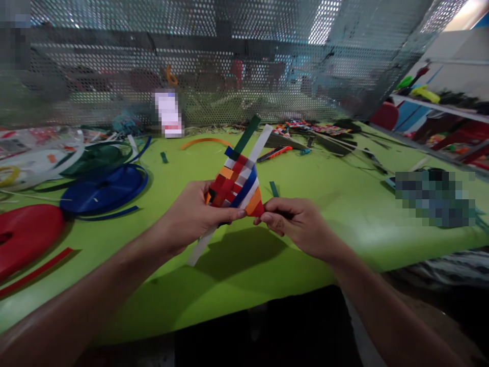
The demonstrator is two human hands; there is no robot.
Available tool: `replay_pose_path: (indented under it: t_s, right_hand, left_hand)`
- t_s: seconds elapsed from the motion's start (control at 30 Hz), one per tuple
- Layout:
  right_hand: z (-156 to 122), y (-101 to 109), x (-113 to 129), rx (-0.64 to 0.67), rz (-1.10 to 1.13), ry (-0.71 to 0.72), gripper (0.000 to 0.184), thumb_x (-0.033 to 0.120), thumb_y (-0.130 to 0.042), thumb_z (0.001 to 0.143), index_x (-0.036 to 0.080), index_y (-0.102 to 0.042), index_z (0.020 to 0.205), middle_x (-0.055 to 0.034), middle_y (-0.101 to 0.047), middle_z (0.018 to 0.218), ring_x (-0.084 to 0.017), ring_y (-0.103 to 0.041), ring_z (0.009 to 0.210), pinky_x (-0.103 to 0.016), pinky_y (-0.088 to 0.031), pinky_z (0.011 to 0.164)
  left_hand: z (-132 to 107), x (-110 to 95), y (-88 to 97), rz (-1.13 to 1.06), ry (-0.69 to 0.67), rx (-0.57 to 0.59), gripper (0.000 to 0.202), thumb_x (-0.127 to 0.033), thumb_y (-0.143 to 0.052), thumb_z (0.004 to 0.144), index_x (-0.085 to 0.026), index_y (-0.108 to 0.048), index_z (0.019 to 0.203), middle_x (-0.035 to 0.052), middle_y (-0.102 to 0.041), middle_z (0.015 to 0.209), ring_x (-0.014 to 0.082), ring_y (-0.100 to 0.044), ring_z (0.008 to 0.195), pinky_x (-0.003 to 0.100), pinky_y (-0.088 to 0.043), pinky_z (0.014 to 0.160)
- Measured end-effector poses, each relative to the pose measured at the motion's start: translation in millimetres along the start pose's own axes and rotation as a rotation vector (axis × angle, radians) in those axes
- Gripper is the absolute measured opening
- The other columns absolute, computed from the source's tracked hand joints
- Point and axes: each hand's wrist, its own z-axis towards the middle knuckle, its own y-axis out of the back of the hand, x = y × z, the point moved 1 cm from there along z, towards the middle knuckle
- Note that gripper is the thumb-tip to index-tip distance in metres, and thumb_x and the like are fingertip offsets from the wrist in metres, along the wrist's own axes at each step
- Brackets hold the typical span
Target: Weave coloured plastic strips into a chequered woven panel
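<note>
Head — left hand (191, 216), right hand (301, 227) pinch weave (237, 186).

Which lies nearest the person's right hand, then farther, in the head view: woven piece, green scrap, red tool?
1. The woven piece, pinched at its corner by the right hand.
2. The green scrap, on the table just beyond it.
3. The red tool, farther back, mid-table.

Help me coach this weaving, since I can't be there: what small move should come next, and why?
Probably tug the red corner snug with the right hand while the left hand steadies the woven piece. The right fingertips already pinch that corner, and the white strip and green strip jut loose from the top.
</note>
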Motion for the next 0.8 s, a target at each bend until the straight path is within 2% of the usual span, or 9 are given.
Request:
replay_pose_path:
  t_s: [0.17,0.27,0.4,0.5,0.63,0.8]
  right_hand:
    - [3,-3,2,-0.037,-0.039,-0.006,0.044,0.055,-0.066,0.088,0.016,-0.063,0.067,0.0025,-0.048,0.059,-0.008,-0.037,0.053,-0.022,-0.030,0.047]
    - [1,-2,1,-0.065,-0.043,-0.009,0.045,0.058,-0.068,0.085,0.017,-0.065,0.066,0.0031,-0.047,0.056,-0.008,-0.036,0.051,-0.022,-0.029,0.047]
    - [-1,-1,-1,-0.098,-0.009,0.018,0.044,0.057,-0.069,0.084,0.018,-0.065,0.065,0.0048,-0.042,0.051,-0.008,-0.031,0.048,-0.023,-0.027,0.045]
    - [-3,-3,-1,-0.091,0.002,0.029,0.043,0.055,-0.069,0.086,0.018,-0.063,0.064,0.0046,-0.043,0.053,-0.008,-0.033,0.049,-0.023,-0.028,0.046]
    - [-2,-3,-2,-0.020,0.017,0.058,0.037,0.046,-0.066,0.091,0.018,-0.060,0.067,0.0040,-0.046,0.059,-0.008,-0.037,0.052,-0.022,-0.030,0.048]
    - [1,0,-3,0.053,-0.025,0.157,0.023,0.031,-0.059,0.097,0.018,-0.061,0.078,-0.0011,-0.056,0.077,-0.012,-0.052,0.070,-0.025,-0.043,0.064]
  left_hand:
    - [-1,-1,-0.7,-0.019,0.024,-0.002,0.017,-0.019,-0.081,0.058,-0.016,-0.070,0.069,-0.0053,-0.059,0.058,0.0097,-0.050,0.054,0.022,-0.043,0.055]
    - [0,4,-0.8,-0.108,0.080,0.022,0.025,-0.017,-0.085,0.052,-0.016,-0.071,0.072,-0.0030,-0.065,0.065,0.0103,-0.053,0.058,0.022,-0.043,0.056]
    - [2,12,0.6,-0.233,0.113,0.059,0.030,-0.014,-0.087,0.051,-0.017,-0.072,0.077,-0.0023,-0.069,0.073,0.0093,-0.056,0.061,0.020,-0.044,0.059]
    - [2,13,0.8,-0.235,0.112,0.085,0.029,-0.014,-0.087,0.052,-0.016,-0.072,0.076,-0.0032,-0.067,0.070,0.0084,-0.054,0.059,0.020,-0.043,0.058]
    - [3,10,0.1,-0.183,0.117,0.064,0.029,-0.018,-0.088,0.053,-0.014,-0.071,0.075,-0.0028,-0.066,0.068,0.0087,-0.053,0.059,0.021,-0.042,0.057]
    - [2,7,1.1,-0.092,0.037,0.079,0.024,-0.018,-0.086,0.056,-0.014,-0.069,0.072,-0.0060,-0.061,0.061,0.0066,-0.046,0.054,0.020,-0.037,0.055]
